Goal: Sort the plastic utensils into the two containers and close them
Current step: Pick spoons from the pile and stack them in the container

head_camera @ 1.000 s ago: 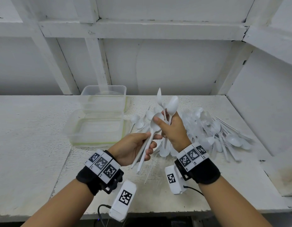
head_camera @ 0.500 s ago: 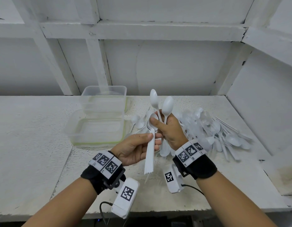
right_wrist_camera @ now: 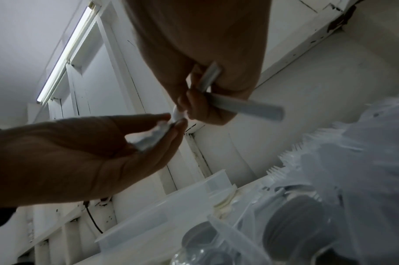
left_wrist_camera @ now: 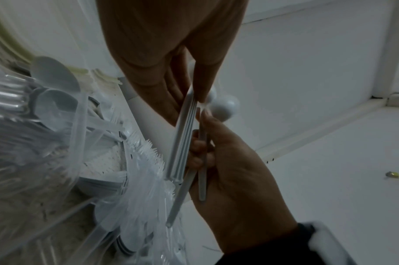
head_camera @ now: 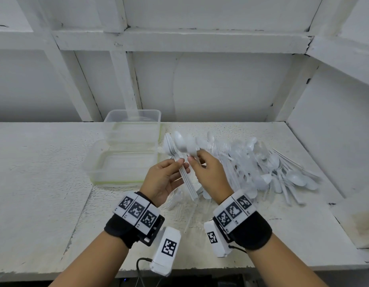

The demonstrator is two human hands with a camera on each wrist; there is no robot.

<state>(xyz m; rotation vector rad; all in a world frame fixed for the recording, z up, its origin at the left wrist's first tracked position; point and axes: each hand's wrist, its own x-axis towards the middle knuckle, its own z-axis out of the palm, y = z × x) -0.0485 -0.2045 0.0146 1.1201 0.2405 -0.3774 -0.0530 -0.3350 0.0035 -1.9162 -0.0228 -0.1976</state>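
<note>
Above the near table (head_camera: 55, 204), your left hand (head_camera: 162, 181) now pinches the forks (head_camera: 180, 166) alone, your right hand (head_camera: 210, 175) grips spoons (head_camera: 184, 145): sorted.

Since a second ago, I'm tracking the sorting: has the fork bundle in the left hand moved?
Yes. The fork bundle in the left hand has tilted, its tines now leaning toward the containers instead of pointing straight up.

**Utensils and two containers**

White forks (head_camera: 180, 166) are stacked in the left hand (head_camera: 161, 181); spoons (head_camera: 186, 145) are in the right hand (head_camera: 212, 177). A mixed pile (head_camera: 266, 170) lies at 3 o'clock. Two clear containers (head_camera: 121, 162) stand open at 10 o'clock.
</note>
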